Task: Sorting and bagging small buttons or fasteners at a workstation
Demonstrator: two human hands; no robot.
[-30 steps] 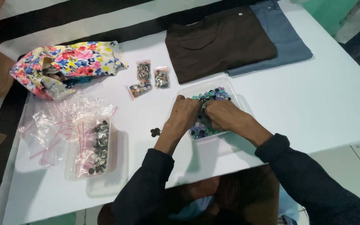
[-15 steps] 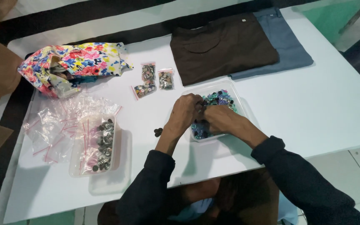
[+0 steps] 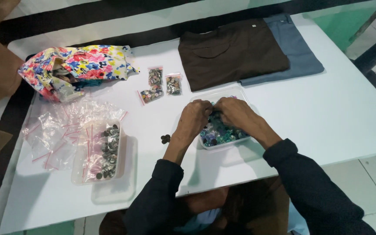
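Note:
A clear plastic tray point(image 3: 243, 140) full of mixed coloured buttons point(image 3: 219, 132) sits on the white table point(image 3: 336, 113) in front of me. My left hand point(image 3: 193, 118) and my right hand point(image 3: 236, 112) are both over it, fingertips meeting above the buttons. The fingers are curled together and hide what they pinch. A few dark buttons point(image 3: 165, 139) lie loose on the table just left of my left wrist.
Three small filled zip bags point(image 3: 157, 85) lie beyond the tray. Left are empty zip bags point(image 3: 62, 130) and a second tray of dark buttons point(image 3: 105, 150). A floral cloth point(image 3: 75, 65) is at far left; folded brown point(image 3: 233, 52) and blue point(image 3: 299, 54) garments lie at the back.
Both hands stay over the button tray with only small finger movements. The view has shifted slightly as my head moved.

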